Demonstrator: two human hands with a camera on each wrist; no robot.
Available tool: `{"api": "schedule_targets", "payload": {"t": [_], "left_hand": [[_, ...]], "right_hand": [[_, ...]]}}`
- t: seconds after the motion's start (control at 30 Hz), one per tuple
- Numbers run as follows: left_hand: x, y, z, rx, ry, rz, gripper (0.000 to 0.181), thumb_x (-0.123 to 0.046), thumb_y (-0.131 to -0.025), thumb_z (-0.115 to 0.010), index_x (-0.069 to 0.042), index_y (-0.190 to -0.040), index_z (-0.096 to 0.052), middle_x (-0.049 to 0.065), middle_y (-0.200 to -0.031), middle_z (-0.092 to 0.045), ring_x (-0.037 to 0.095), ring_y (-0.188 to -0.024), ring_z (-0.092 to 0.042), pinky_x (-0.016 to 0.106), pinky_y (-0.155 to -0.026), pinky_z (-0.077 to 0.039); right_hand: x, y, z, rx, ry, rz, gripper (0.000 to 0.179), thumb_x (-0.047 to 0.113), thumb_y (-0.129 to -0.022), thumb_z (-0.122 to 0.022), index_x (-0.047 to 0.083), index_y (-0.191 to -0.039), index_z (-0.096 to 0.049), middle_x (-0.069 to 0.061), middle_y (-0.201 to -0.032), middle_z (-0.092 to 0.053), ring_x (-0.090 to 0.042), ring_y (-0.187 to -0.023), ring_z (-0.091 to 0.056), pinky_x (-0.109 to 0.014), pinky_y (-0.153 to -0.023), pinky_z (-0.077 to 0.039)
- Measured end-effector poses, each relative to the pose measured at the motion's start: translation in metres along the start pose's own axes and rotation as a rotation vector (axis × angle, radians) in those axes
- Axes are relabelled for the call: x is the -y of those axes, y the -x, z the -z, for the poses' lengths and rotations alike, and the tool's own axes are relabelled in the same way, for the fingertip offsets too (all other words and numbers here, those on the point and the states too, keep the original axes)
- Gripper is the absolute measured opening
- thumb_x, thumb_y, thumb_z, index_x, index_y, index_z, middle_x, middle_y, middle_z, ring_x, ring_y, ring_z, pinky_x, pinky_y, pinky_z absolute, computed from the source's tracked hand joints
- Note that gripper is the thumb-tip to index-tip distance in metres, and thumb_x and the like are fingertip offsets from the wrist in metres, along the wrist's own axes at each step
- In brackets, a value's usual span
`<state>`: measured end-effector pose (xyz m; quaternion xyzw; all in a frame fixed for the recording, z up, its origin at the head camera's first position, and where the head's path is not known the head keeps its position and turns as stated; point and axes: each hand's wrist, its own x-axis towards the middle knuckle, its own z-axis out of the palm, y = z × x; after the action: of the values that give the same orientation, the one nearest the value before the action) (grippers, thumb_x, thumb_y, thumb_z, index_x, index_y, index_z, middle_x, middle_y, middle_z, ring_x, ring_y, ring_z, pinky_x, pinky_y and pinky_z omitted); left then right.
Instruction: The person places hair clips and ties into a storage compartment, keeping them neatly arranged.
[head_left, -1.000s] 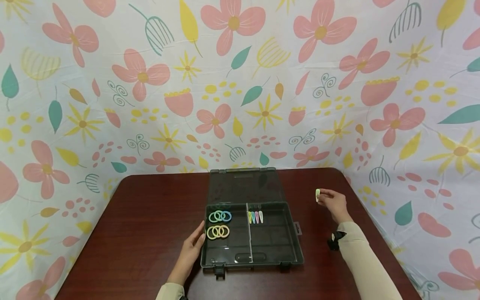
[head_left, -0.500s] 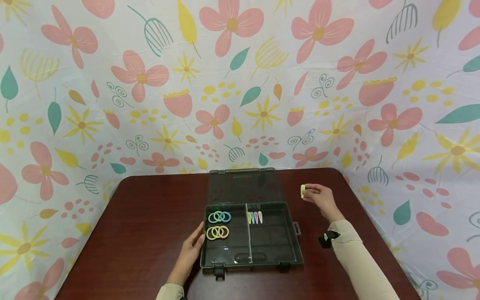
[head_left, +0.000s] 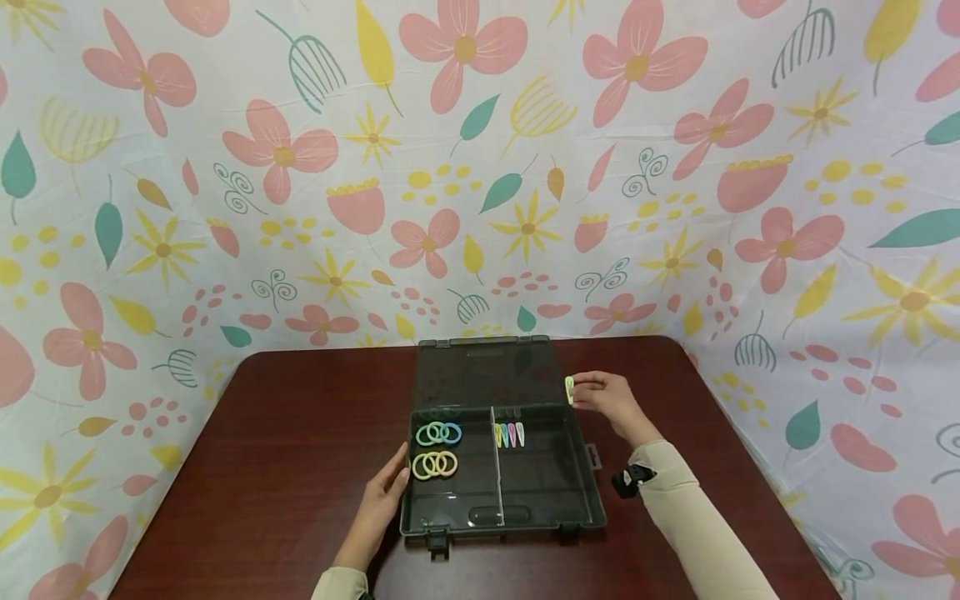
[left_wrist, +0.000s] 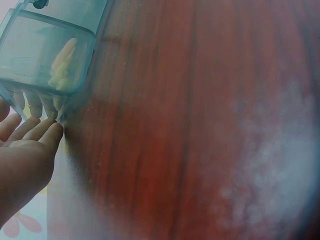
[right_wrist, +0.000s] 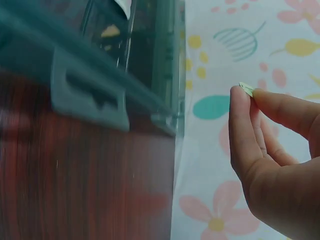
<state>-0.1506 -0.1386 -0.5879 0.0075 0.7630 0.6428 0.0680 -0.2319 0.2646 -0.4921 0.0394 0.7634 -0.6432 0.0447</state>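
My right hand (head_left: 613,407) pinches a pale yellow-green snap hair clip (head_left: 569,390) between thumb and fingertips, above the back right corner of a dark see-through plastic case (head_left: 543,496). In the right wrist view the clip (right_wrist: 246,89) shows just its end between the fingertips. My left hand (head_left: 378,502) rests on the case's left side, its fingers fairly straight against the wall in the left wrist view. Several snap clips (head_left: 512,434) in yellow, blue, pink and white lie in a row in the right compartment. Blue-green rings (head_left: 439,432) and yellowish rings (head_left: 435,465) lie overlapped in the left one.
The case's lid (head_left: 487,371) lies folded back toward the wall. A pale divider (head_left: 498,475) splits the case. Latches (head_left: 438,543) stick out at its front, and a handle-like tab (head_left: 594,457) at its right. Flowered cloth (head_left: 480,208) surrounds the dark wood table (head_left: 300,433).
My right hand has moved left with the hair clip, from over the table's right side to the case's back right corner. My left hand has stayed against the case.
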Motion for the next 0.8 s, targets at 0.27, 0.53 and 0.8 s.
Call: {"api": "schedule_targets", "payload": {"t": [0.27, 0.53, 0.8], "left_hand": [[-0.001, 0.001, -0.002, -0.016, -0.022, -0.025, 0.051, -0.019, -0.101, -0.051, -0.016, -0.15, -0.037, 0.016, -0.153, -0.031, 0.041, -0.138, -0.028, 0.059, -0.105, -0.032], [-0.001, 0.0, -0.001, 0.006, 0.008, -0.008, 0.051, -0.017, -0.101, -0.051, -0.018, -0.15, -0.036, 0.013, -0.154, -0.029, 0.038, -0.14, -0.025, 0.058, -0.108, -0.028], [0.0, -0.001, 0.0, 0.0, 0.008, 0.019, 0.051, -0.019, -0.101, -0.051, -0.019, -0.15, -0.037, 0.013, -0.155, -0.029, 0.039, -0.14, -0.025, 0.058, -0.107, -0.029]], "right_hand": [[-0.002, -0.001, -0.028, 0.036, 0.021, -0.054, 0.033, 0.0, -0.091, -0.062, -0.012, -0.121, -0.057, -0.021, -0.105, -0.064, -0.021, -0.083, -0.068, -0.045, -0.084, -0.054], [-0.009, -0.002, -0.056, 0.028, 0.018, -0.161, 0.03, -0.002, -0.086, -0.067, -0.013, -0.113, -0.062, -0.017, -0.094, -0.065, -0.019, -0.073, -0.067, -0.041, -0.078, -0.057], [-0.015, -0.004, -0.074, -0.013, 0.016, -0.253, 0.026, -0.004, -0.085, -0.068, -0.011, -0.11, -0.064, -0.016, -0.091, -0.065, -0.02, -0.072, -0.068, -0.039, -0.073, -0.058]]}}
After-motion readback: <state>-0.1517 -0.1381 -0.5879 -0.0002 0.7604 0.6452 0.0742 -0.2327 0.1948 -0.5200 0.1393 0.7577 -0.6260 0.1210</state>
